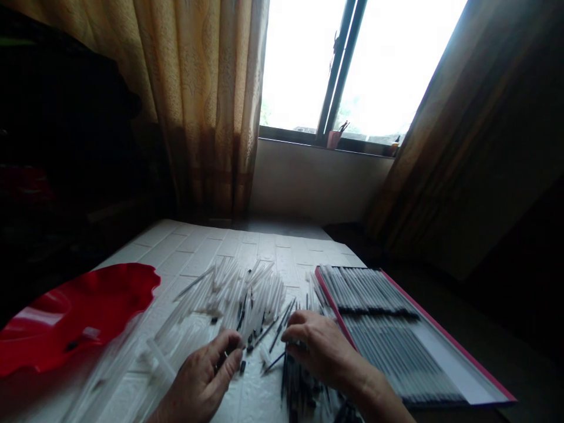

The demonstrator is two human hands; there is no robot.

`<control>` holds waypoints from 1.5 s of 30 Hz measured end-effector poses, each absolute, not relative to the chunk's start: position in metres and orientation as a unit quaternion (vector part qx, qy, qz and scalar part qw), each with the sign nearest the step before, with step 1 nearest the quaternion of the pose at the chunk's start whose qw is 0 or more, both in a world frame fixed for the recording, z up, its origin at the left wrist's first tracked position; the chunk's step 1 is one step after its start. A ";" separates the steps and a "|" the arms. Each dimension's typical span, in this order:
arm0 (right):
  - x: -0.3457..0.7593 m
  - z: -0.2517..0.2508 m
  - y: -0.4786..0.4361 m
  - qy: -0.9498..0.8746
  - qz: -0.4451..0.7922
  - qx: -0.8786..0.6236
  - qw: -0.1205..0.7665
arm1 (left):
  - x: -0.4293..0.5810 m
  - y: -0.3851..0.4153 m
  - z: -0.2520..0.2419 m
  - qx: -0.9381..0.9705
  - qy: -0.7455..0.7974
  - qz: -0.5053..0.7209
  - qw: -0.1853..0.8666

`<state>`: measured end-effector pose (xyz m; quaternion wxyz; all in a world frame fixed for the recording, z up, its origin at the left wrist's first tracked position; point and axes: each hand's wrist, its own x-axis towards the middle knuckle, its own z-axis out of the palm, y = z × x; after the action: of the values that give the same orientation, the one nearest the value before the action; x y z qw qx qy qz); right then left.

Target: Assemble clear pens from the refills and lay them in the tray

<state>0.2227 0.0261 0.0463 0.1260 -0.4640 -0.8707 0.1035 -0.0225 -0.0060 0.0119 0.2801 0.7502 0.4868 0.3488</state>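
My left hand (205, 373) is low over the white table, its thumb and forefinger curled nearly together in a pinch. Anything between those tips is too small to make out. Small black caps (242, 366) lie beside it. To the right, my right hand (319, 343) is closed, with fingertips pressed together above a pile of thin dark pen-like rods (293, 382); what it grips is hidden. One dark rod (274, 362) lies just left of its fingertips. Loose clear plastic tubes (264, 294) are heaped beyond both hands.
A red-edged box (440, 341) on the right holds two rows of clear tubes with dark ends. At left stands a red wavy-rimmed bowl (118, 279), a small dark piece inside. More clear tubes (110, 358) lie near the bowl. A window and curtains (198, 106) are behind the table (304, 249).
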 end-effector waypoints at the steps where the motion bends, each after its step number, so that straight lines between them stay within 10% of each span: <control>1: 0.221 0.044 0.025 -0.876 0.096 -0.460 0.111 | -0.022 -0.006 0.010 0.758 0.481 0.351 0.267; 36: 0.221 0.057 0.009 -0.885 0.096 -0.424 0.166 | -0.026 -0.003 0.012 0.861 0.400 0.315 0.007; 45: 0.218 0.089 0.015 -0.763 0.240 -0.350 0.487 | -0.023 -0.007 0.004 0.816 0.403 0.386 0.152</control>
<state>0.2184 0.0149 0.0890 0.4872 -0.3499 -0.7632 0.2401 -0.0232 -0.0066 0.0045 0.1524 0.8155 0.4031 0.3862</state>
